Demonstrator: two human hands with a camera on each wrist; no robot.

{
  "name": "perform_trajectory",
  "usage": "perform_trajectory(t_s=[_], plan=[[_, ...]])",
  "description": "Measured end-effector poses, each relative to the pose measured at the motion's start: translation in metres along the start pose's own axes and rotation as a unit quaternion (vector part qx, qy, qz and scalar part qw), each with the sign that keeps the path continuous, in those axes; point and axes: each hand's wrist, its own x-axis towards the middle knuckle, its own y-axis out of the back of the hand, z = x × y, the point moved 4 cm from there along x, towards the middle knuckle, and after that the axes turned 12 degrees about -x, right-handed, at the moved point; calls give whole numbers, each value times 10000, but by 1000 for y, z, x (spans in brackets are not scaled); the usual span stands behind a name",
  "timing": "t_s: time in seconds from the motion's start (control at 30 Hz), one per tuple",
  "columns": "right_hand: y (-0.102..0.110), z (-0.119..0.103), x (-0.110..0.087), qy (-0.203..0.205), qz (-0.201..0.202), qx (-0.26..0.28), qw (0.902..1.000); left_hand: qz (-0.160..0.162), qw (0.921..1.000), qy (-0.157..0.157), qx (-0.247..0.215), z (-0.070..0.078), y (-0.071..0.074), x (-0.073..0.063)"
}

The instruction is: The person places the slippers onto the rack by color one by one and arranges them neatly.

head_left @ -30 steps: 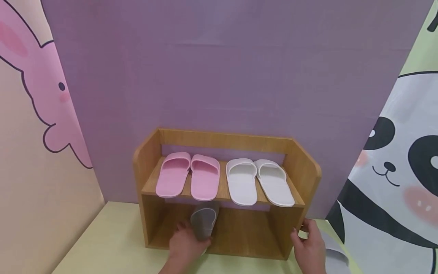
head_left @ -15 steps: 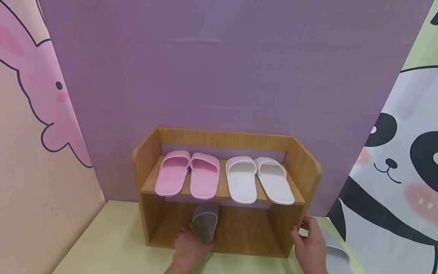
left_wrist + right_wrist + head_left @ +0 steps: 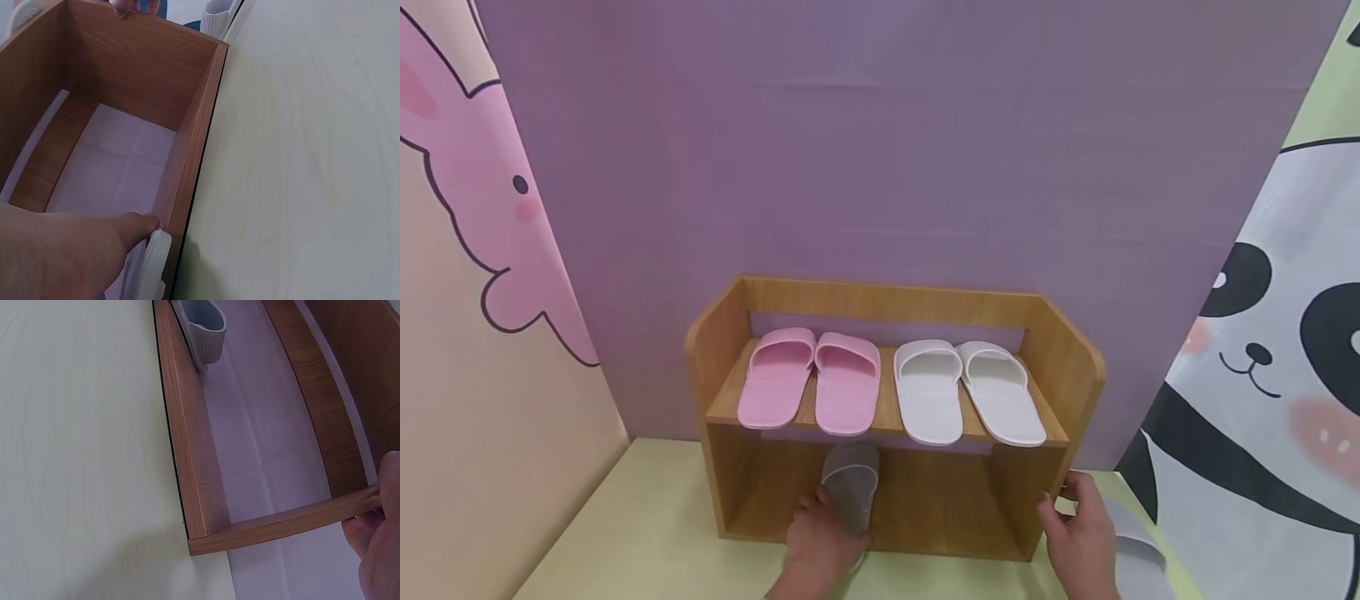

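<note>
A grey slipper (image 3: 854,487) lies on the lower shelf of the wooden shoe rack (image 3: 947,517), its heel toward me. My left hand (image 3: 822,540) grips the heel end, with the thumb on the slipper's right edge. In the left wrist view the thumb presses the edge of the slipper sole (image 3: 154,265) beside the shelf board. The right wrist view shows the slipper's strap (image 3: 208,340) inside the rack. My right hand (image 3: 1081,533) holds the front edge of the rack's right side panel (image 3: 1022,492), thumb inside and fingers outside.
A pair of pink slippers (image 3: 847,387) and a pair of white slippers (image 3: 931,400) stand on the upper shelf. Another light grey slipper (image 3: 1138,554) lies on the pale table (image 3: 655,517), right of the rack. A purple backdrop (image 3: 887,167) rises behind.
My left hand has shifted slightly right along with the grey slipper, which now sits straighter on the lower shelf. My right hand keeps its hold on the side panel.
</note>
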Motion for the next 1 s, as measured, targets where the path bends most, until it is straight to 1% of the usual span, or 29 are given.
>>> perform_trajectory(t_s=[0.13,0.3,0.4,0.47,0.57,0.7,0.83,0.9,1.0], plan=[[2,-2,3,18,32,-32,10000,-213,9997,102,-19,2,3,3],[2,-3,6,19,-9,-68,10000,-303,9993,156,-167,2,3,7],[1,-2,4,47,19,25,10000,-376,9989,107,-242,-1,7,5],[2,-1,1,26,29,52,10000,-441,9987,15,-241,-6,13,2],[2,0,-2,-34,9,42,10000,-476,9984,-128,-277,-16,30,-1],[2,0,-3,-259,-241,-136,9993,-438,9986,-158,-257,-31,62,-2],[2,0,-3,-475,-409,-254,9977,-192,9990,-259,-311,-47,92,-1],[2,-1,-2,-475,-347,-180,9981,4,9983,-357,-471,-56,106,0],[2,-3,1,-373,-212,-109,9990,158,9968,-303,-729,-69,126,1]])
